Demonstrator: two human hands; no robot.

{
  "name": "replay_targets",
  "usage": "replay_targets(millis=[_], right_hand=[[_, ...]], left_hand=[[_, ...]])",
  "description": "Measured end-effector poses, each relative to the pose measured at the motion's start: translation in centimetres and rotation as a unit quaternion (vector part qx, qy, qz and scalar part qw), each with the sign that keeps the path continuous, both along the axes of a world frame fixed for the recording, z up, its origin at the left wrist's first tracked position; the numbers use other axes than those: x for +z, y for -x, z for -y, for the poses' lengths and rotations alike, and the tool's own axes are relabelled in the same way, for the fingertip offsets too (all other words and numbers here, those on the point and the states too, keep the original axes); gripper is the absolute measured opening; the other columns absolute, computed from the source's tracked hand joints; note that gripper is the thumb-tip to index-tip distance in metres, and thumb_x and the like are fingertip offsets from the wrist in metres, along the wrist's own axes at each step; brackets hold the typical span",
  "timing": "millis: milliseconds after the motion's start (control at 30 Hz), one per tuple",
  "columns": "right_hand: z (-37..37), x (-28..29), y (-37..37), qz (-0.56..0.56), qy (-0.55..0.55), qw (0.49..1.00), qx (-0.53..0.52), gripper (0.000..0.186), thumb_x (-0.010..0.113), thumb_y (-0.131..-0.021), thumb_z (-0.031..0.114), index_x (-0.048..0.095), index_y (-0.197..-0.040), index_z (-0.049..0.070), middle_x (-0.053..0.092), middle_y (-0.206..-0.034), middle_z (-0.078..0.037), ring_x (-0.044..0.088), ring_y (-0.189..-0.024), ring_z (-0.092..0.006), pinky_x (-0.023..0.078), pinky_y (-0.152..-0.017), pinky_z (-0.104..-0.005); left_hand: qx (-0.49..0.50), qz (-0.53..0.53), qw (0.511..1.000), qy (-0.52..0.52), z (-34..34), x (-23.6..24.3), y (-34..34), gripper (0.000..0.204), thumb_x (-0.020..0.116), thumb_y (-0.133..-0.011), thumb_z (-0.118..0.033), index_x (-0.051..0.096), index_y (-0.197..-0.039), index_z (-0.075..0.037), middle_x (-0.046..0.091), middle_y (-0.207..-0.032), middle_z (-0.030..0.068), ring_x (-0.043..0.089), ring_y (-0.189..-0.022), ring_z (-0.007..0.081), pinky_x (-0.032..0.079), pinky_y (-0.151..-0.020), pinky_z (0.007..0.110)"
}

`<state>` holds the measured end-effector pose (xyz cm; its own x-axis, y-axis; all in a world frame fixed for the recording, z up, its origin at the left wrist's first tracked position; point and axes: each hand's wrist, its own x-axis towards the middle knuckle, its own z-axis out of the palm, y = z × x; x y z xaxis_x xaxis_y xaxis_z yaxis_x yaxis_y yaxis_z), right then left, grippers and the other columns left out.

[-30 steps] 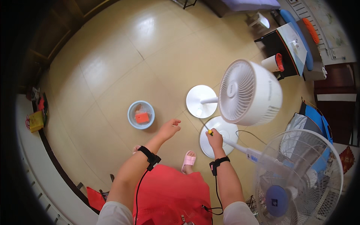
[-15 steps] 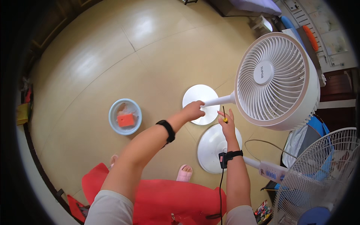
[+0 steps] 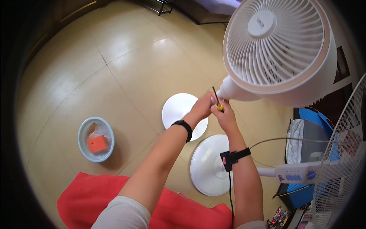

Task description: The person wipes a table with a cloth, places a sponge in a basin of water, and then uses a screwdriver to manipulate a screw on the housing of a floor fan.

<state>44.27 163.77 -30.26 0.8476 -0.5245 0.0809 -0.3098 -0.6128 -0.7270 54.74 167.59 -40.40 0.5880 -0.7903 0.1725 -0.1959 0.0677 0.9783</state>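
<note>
left hand (image 3: 202, 107) clasping pole (image 3: 214, 100), right hand (image 3: 226, 117) pinching screwdriver (image 3: 220, 107), i judge this pedestal fan (image 3: 280, 49) top-heavy, best held there.

The slatted fan (image 3: 282, 57) is white, its curved ribs (image 3: 289, 55) swirling inside a beige-pink rim (image 3: 267, 89). At the fan's lower left, the screwdriver (image 3: 220, 107) is yellow and black with a dark shaft (image 3: 215, 95). Farther out that way, the basin (image 3: 100, 159) is pale blue, the block (image 3: 96, 144) orange, the cloth (image 3: 91, 198) red; below right, the wire-grilled fan (image 3: 335, 175) is white with blue buttons (image 3: 293, 178).
</note>
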Motion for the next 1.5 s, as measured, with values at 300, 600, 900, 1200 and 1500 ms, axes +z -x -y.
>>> replay_targets(millis=[300, 600, 900, 1200, 1500], right_hand=[[-1.8, 1.0, 0.5, 0.001, -0.081, 0.996, -0.049, 0.040, 0.064, -0.082, 0.023, 0.063, -0.119, 0.008, 0.057, -0.123, -0.015, 0.056, -0.112, -0.0254, 0.042, -0.095, -0.0323], [-7.0, 3.9, 2.8, -0.061, -0.096, 0.993, 0.009, 0.044, 0.063, -0.083, 0.022, 0.060, -0.122, 0.002, 0.056, -0.126, -0.009, 0.054, -0.114, -0.0184, 0.039, -0.097, -0.0291], [-14.8, 4.8, 6.2, -0.032, -0.052, 0.988, 0.139, 0.037, 0.067, -0.080, 0.020, 0.061, -0.112, 0.003, 0.062, -0.107, -0.009, 0.056, -0.098, -0.0180, 0.043, -0.088, -0.0319], [-20.2, 6.2, 11.3, -0.023, 0.050, 0.979, 0.196, 0.063, 0.075, -0.065, 0.032, 0.059, -0.122, 0.013, 0.055, -0.127, -0.012, 0.046, -0.120, -0.0318, 0.031, -0.106, -0.0425], [-22.5, 7.2, 15.7, -0.066, 0.328, 0.915, 0.223, 0.055, 0.071, -0.068, 0.036, 0.060, -0.118, 0.016, 0.056, -0.125, -0.011, 0.050, -0.114, -0.0320, 0.036, -0.101, -0.0452]], left_hand=[[-0.001, 0.061, 0.996, -0.060, -3.9, 2.9, 0.8, 0.023, 0.053, -0.087, -0.020, 0.042, -0.103, -0.007, 0.063, -0.097, 0.0187, 0.060, -0.093, 0.0386, 0.047, -0.077, 0.042], [0.096, 0.087, 0.986, -0.101, -10.2, 5.3, 4.2, 0.012, 0.053, -0.085, -0.012, 0.049, -0.095, -0.006, 0.063, -0.096, 0.0176, 0.061, -0.090, 0.0372, 0.047, -0.073, 0.045], [0.168, 0.132, 0.972, -0.096, -18.6, 4.6, 9.0, 0.022, 0.054, -0.084, -0.019, 0.048, -0.100, -0.004, 0.063, -0.092, 0.0203, 0.061, -0.089, 0.0391, 0.048, -0.073, 0.047], [0.167, 0.114, 0.968, -0.148, -25.7, 5.7, 13.7, 0.033, 0.053, -0.086, -0.030, 0.047, -0.109, -0.007, 0.064, -0.096, 0.0209, 0.061, -0.089, 0.0404, 0.048, -0.072, 0.047], [0.168, 0.061, 0.981, -0.073, -28.4, 5.8, 17.7, 0.034, 0.059, -0.081, -0.027, 0.057, -0.111, -0.013, 0.064, -0.103, 0.0154, 0.060, -0.095, 0.0384, 0.048, -0.077, 0.043]])
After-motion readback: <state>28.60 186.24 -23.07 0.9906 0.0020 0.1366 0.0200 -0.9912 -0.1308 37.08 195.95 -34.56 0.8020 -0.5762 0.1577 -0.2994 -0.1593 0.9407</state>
